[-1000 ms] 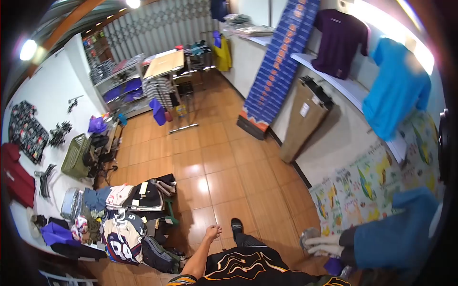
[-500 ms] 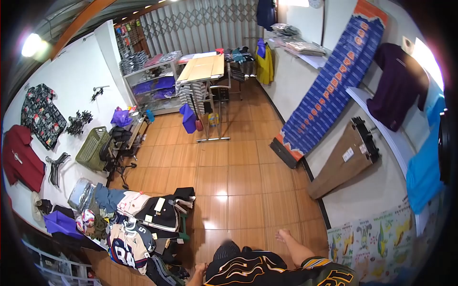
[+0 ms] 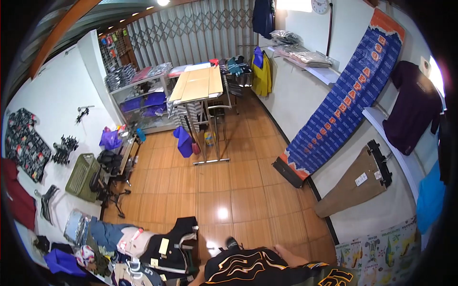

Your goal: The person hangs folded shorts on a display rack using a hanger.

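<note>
hanging low in the head view, the left hand [image 3: 198, 276] is beside the right end of the clothes pile [image 3: 132, 240], where a black garment [image 3: 177, 250] lies; the right hand [image 3: 282, 252] is well apart from it. i cannot tell either's grip. a careless brush might drag the garment off.

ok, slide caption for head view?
Clothing shop floor, garment pile at left, blue banner and hanging brown trousers at right.

A clothes pile [image 3: 164, 245] lies near left, a basket [image 3: 82, 177] beyond it, a table [image 3: 196, 85] farther back, a banner [image 3: 341, 102] right.
</note>
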